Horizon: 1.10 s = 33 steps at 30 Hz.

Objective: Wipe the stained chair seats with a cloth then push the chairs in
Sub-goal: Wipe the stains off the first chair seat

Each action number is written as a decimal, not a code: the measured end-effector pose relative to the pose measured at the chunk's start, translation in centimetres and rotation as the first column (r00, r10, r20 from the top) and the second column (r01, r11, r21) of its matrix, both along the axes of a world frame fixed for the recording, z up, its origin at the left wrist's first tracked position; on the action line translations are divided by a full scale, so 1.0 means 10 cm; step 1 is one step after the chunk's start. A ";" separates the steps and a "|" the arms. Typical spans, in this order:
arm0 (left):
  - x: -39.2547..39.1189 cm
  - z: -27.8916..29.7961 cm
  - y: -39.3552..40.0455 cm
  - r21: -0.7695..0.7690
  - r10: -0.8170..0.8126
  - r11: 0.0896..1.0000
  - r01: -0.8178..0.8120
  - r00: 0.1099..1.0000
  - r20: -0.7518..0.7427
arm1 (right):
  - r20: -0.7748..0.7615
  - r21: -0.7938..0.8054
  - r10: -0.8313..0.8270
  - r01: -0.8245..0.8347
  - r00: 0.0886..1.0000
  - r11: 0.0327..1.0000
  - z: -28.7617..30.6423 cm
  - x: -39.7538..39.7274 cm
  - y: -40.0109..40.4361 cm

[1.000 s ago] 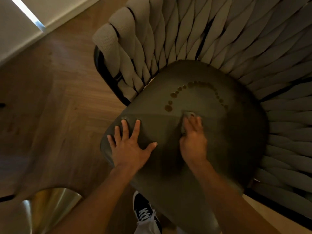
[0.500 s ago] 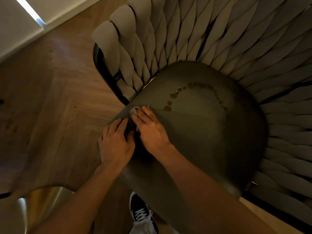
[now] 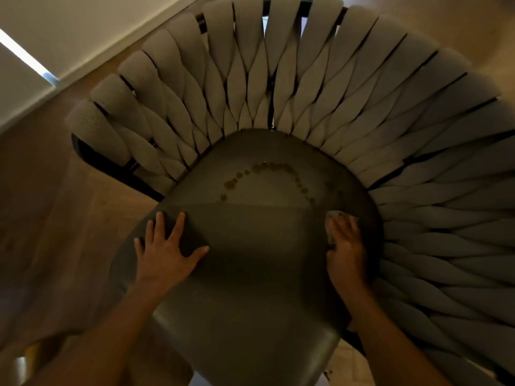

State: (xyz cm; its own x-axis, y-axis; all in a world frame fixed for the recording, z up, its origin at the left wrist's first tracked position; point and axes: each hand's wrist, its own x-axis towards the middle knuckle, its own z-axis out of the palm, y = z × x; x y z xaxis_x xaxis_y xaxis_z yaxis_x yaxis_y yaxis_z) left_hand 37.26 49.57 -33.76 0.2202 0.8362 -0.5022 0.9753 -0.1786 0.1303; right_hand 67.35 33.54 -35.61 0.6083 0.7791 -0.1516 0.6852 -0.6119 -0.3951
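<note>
A dark chair seat fills the middle of the head view, ringed at the back and right by a curved backrest of thick, twisted pale straps. Nothing here is a container; the seat carries only a stain, an arc of small brownish droplets across its back half, running from near the left side up and over toward the right. The left hand lies flat on the front left part of the seat, fingers straight and spread, thumb out to the side, holding nothing. The right hand is at the right edge of the seat, just beside the straps, pressing down on a cloth; the fingers look fairly straight on top of it, though the dim light makes their exact lie hard to read. Only a pale corner of the cloth shows past the fingertips and along the thumb side, the rest being hidden under the hand. The cloth sits apart from the stain, below and to the right of the arc's right end. Both forearms run out of the bottom of the view. The chair's legs are hidden beneath the seat, and the right side of the backrest is cut off by the frame edge. A wooden floor shows at left, with a blurred metallic object in the bottom left corner that cannot be identified.
</note>
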 end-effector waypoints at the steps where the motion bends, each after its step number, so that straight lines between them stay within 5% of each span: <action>1: 0.00 0.01 0.00 0.006 0.003 1.000 -0.003 1.000 0.002 | 0.007 0.018 -0.058 0.058 0.998 0.998 0.00 0.05 -0.02; 6: -0.08 0.03 0.11 0.062 -0.081 0.995 0.084 0.996 -0.045 | 0.000 0.136 -0.400 0.396 0.917 0.908 -0.01 0.22 -0.02; 12: -0.32 -0.07 0.25 0.147 -0.158 0.979 0.144 0.984 0.088 | -0.036 0.134 -0.476 0.476 0.879 0.869 -0.03 0.17 0.05; 19: -0.48 -0.08 0.26 0.076 -0.024 0.997 -0.001 0.945 0.328 | -0.021 0.102 -0.180 0.181 0.983 0.978 -0.02 -1.01 0.66; 23: -0.58 -0.11 0.24 0.089 -0.093 0.994 0.070 0.951 0.295 | -0.092 0.085 0.018 -0.010 0.996 0.996 0.06 -1.64 1.08; 33: -0.73 -0.10 0.30 -0.005 0.039 0.999 -0.043 0.850 0.525 | -0.050 0.038 0.636 -0.635 0.770 0.771 0.11 -2.42 1.95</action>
State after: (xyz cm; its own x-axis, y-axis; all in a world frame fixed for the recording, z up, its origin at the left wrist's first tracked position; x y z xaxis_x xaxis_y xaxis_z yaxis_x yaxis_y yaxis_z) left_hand 29.92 52.59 -34.78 0.4148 0.8533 -0.3161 0.7684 -0.1424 0.6240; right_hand 43.15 53.07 -34.50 -0.0363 0.9877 -0.1519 0.8914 -0.0367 -0.4518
